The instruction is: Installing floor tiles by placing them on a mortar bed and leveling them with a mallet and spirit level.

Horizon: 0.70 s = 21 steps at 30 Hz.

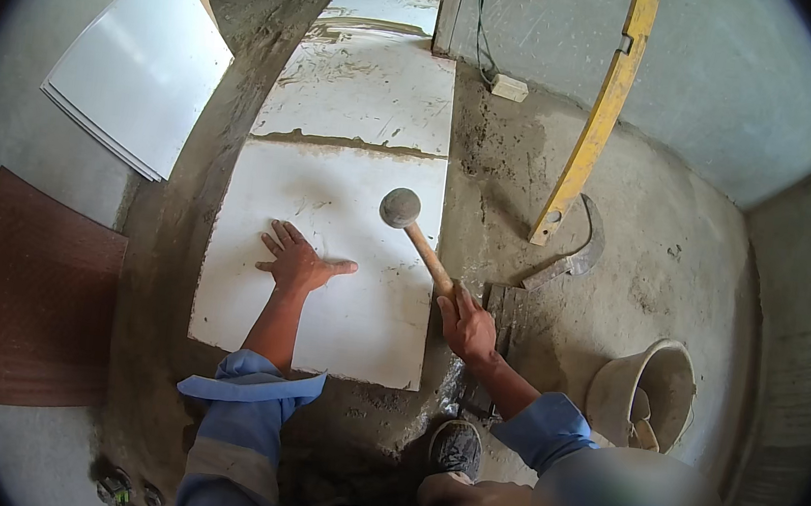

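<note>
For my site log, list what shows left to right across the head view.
Reddish-brown flat panel, left hand, round-headed grey mallet with wooden handle, right hand, long yellow spirit level, whitish round bucket.

A head-worn fisheye looks down and forward over a white tile.

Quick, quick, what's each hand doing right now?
Left hand: open, fingers spread, palm down on the white tile.
Right hand: closed, holding the mallet by its wooden handle.
</note>
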Motion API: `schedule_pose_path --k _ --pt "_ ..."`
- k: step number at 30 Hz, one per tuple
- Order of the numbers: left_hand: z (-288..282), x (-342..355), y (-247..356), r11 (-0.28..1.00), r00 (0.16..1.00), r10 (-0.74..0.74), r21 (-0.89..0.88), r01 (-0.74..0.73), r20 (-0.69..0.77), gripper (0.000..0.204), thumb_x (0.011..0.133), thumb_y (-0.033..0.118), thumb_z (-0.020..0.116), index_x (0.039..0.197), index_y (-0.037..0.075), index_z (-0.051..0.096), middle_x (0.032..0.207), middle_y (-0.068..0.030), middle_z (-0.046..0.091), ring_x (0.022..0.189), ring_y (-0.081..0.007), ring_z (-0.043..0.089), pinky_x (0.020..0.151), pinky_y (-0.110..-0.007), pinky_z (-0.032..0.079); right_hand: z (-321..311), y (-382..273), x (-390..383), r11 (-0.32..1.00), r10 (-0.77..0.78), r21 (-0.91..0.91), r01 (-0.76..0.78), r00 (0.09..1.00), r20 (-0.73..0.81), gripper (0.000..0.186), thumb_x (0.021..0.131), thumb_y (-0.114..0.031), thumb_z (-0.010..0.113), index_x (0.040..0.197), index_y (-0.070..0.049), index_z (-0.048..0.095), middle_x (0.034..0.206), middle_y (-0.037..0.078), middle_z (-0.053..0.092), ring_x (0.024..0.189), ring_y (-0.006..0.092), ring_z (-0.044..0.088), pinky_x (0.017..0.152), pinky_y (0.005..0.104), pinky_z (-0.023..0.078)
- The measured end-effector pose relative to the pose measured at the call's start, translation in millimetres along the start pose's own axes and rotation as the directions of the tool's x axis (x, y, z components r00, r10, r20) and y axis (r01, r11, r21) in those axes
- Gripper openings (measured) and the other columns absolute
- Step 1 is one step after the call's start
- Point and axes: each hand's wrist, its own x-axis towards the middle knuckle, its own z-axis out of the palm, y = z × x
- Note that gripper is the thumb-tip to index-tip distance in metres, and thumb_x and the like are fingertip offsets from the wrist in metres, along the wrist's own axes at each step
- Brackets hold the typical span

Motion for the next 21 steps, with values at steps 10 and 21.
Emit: schedule_pose_path --k 10,21 --pt "0.0 0.7 0.3 1.000 1.000 -0.022 0.015 0.022 0.007 0.161 0.051 0.083 0.080 0.154 -0.014 0.002 0.165 -0.0287 0.003 0.152 -0.0500 0.006 0.108 -0.077 0.024 -39.2 -36.0 22.6 0.989 0.085 0.108 -0.097 0.990 0.113 0.045 0.098 -0.036 0.059 0.130 -0.004 0.059 0.106 0.025 0.070 0.093 0.0437 0.069 0.078 0.0501 0.055" --pt "-2.9 4.3 2.3 0.997 0.997 0.071 0.019 -0.072 0.042 0.139 0.054 0.076 0.083 0.163 0.025 0.013 0.167 -0.0240 0.001 0.151 -0.0539 0.004 0.105 -0.082 0.022 -5.2 7.2 46.1 0.999 -0.012 -0.031 0.008 0.994 -0.109 0.051 0.099 -0.038 0.058 0.136 -0.002 0.056 0.111 0.026 0.069 0.096 0.0442 0.068 0.083 0.0497 0.055"
